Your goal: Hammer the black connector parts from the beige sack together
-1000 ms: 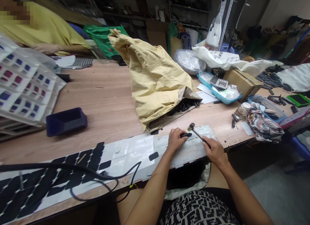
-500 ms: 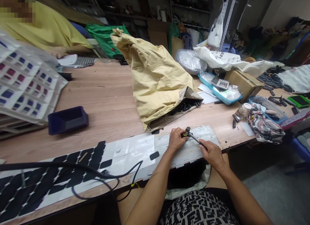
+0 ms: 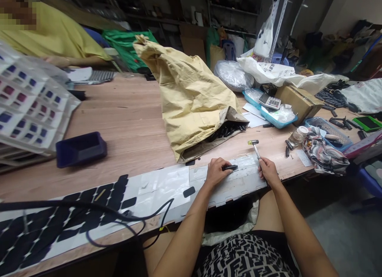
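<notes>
My left hand (image 3: pixel 217 171) is closed on a small, long black piece (image 3: pixel 230 167), which lies against the white taped board (image 3: pixel 205 175) at the table's front edge. I cannot make out the piece's exact kind. In my right hand (image 3: pixel 267 170) is a small hammer (image 3: pixel 256 149), gripped low on its metal shaft. Its yellow and dark head is raised, up and to the right of the black piece and apart from it. Just beyond my hands, a large yellow paper sack (image 3: pixel 193 98) lies with its mouth toward me, and black pieces (image 3: pixel 227 129) show inside.
At left are a dark blue tray (image 3: pixel 81 149), a white crate (image 3: pixel 32 98) and a black cable (image 3: pixel 89 205) over black-patterned sheets. A glass jar (image 3: pixel 299 135), cloth (image 3: pixel 325 155) and blue baskets (image 3: pixel 280 118) stand at right. A co-worker in a yellow top (image 3: pixel 59 30) sits across.
The hammer has moved up and to the right, away from the black piece, as my right hand shifted slightly right. My left hand stays in place, still holding the piece.
</notes>
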Demonstrator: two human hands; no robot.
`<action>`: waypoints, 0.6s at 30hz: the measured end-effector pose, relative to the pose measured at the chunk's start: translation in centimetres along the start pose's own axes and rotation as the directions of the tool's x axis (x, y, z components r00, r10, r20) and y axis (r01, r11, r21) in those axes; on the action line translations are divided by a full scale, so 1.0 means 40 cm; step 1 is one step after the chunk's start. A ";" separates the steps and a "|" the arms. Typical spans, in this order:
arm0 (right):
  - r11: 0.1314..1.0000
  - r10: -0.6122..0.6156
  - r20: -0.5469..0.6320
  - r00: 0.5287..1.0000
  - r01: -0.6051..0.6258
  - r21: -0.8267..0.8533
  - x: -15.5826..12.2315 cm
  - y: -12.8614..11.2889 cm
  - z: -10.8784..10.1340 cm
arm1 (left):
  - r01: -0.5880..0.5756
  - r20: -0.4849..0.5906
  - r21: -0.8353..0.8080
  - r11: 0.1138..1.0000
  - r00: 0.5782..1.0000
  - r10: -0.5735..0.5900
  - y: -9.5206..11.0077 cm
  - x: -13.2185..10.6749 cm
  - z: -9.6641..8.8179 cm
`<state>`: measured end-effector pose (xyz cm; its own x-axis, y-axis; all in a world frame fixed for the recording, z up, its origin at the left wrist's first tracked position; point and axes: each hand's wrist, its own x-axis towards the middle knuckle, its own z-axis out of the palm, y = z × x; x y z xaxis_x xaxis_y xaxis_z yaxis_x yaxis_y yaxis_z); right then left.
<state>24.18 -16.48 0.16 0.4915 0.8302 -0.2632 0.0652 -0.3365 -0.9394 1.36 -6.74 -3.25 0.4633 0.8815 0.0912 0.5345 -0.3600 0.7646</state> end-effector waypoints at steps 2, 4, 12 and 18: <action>1.000 0.008 0.012 1.000 -0.008 0.027 0.006 -0.001 -0.004 | -0.044 0.056 -0.030 0.999 0.997 0.046 0.009 -0.019 -0.013; 0.999 0.017 0.015 1.000 -0.017 0.034 0.009 -0.002 -0.007 | -0.115 0.111 -0.082 0.990 0.986 0.124 0.021 -0.056 -0.023; 1.000 0.013 0.003 1.000 -0.013 0.021 0.012 -0.002 0.000 | -0.277 0.300 -0.063 0.959 0.911 0.283 0.085 -0.248 -0.011; 1.000 -0.011 -0.029 1.000 0.011 -0.007 -0.003 -0.008 0.006 | -0.126 0.044 -0.107 0.986 0.990 0.131 0.057 -0.113 -0.028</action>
<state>23.92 -16.36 0.42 0.5154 0.8208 -0.2463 0.0764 -0.3303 -0.9408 -0.32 -11.22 -1.20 0.5598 0.8124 0.1628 0.3929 -0.4333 0.8111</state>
